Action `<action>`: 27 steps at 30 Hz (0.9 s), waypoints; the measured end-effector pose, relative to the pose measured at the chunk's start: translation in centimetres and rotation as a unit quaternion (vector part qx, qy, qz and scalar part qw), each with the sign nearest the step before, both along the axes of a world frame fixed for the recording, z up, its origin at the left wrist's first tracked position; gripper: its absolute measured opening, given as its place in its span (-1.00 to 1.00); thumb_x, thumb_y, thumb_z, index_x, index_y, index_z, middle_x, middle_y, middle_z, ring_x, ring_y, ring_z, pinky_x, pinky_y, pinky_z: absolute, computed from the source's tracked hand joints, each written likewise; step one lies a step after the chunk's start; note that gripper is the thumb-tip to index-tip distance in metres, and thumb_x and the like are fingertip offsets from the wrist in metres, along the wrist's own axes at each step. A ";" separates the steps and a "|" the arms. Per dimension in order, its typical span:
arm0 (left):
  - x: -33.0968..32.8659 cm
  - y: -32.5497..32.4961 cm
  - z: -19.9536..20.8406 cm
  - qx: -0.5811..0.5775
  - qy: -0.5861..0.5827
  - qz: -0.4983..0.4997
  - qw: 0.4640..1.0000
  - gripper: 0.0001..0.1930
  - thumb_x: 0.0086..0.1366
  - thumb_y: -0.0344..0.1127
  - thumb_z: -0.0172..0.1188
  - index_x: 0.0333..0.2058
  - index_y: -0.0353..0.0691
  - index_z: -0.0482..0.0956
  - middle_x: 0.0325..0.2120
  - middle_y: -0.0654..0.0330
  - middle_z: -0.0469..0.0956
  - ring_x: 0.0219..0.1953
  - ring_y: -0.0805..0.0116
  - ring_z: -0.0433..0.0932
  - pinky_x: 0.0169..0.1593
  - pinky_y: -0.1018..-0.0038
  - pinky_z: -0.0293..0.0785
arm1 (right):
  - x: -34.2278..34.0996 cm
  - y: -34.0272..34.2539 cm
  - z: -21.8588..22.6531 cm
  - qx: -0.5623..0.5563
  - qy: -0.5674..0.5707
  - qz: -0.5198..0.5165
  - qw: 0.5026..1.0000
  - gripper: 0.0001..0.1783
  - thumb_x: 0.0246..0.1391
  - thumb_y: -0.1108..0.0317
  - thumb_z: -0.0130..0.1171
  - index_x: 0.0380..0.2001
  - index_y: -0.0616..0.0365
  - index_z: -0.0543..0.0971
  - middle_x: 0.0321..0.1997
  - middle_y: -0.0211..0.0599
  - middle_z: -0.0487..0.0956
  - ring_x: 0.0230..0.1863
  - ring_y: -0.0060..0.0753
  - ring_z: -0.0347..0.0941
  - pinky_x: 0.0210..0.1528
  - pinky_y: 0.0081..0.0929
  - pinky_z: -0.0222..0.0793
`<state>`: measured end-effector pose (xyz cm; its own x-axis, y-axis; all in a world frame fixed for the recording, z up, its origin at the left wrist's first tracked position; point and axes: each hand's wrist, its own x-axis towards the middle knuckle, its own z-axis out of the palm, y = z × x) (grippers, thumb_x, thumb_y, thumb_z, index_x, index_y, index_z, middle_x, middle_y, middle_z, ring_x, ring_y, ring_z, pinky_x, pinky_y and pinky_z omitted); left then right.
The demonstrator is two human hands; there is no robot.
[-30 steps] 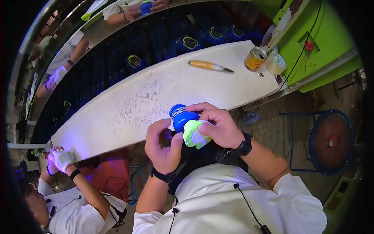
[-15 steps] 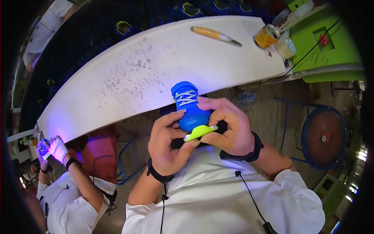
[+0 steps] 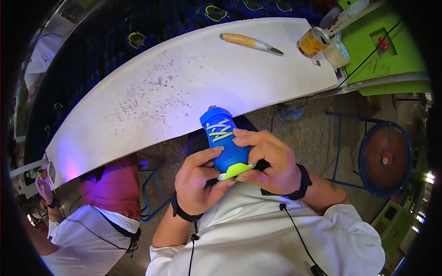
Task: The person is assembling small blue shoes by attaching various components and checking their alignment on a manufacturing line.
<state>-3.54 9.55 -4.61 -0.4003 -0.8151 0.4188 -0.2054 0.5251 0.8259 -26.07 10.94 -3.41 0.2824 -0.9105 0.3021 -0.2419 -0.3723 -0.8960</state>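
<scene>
A small blue shoe with pale criss-cross laces is held between my two hands, its toe pointing toward me. Against the toe lies a yellow-green sole, bent outward at its near end. My left hand is closed, with fingers on the shoe's left side and the thumb under the sole. My right hand pinches from the other side, fingertips on the upper near the laces and thumb at the sole's right end. How far the sole touches the underside is hidden.
The white curved worktable carries dark scraps, a wooden-handled brush, an open can and a tape roll. Beyond runs a dark conveyor with shoes. A co-worker stands left; a round fan is right.
The shoe and sole have come slightly nearer to me, with both hands still gripping them. The co-worker has shifted, and the blue item at that person's hands is no longer in sight.
</scene>
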 end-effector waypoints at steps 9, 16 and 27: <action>-0.7 -1.6 0.2 -0.053 -0.024 -0.015 0.998 -0.68 -0.02 -0.38 0.54 -0.46 -0.23 0.48 -0.06 -0.04 0.61 -0.34 0.21 0.64 -0.32 0.42 0.60 | -1.0 -0.5 0.2 0.186 -0.118 -0.033 0.975 -0.52 -0.05 0.23 0.53 -0.12 0.23 0.58 0.10 -0.01 0.58 0.15 0.00 0.54 0.19 -0.21 0.45; -3.1 -3.4 0.3 -0.065 -0.021 -0.012 0.998 -0.67 -0.04 -0.31 0.55 -0.55 -0.20 0.47 -0.21 0.04 0.53 -0.43 0.26 0.56 -0.41 0.43 0.50 | -0.8 -3.6 -0.2 0.070 -0.091 0.037 0.993 -0.59 0.27 0.21 0.18 0.04 0.28 0.58 0.09 -0.04 0.61 0.22 -0.02 0.47 0.35 -0.17 0.26; -5.0 -4.2 -2.5 -0.061 -0.031 0.061 0.996 -0.58 -0.27 -0.30 0.54 -0.55 -0.08 0.38 -0.50 0.20 0.35 -0.44 0.12 0.37 -0.31 0.26 0.24 | -1.9 -4.6 -2.4 0.092 -0.207 0.007 0.974 -0.58 0.37 0.23 -0.12 -0.34 0.31 0.63 -0.12 0.00 0.67 0.21 0.08 0.47 0.34 -0.01 0.25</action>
<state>-8.54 5.36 -7.12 -0.3291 -0.8044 0.4946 -0.3235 0.5881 0.7412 -27.99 6.36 -5.82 0.1830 -0.9569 0.2254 0.1579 -0.1977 -0.9675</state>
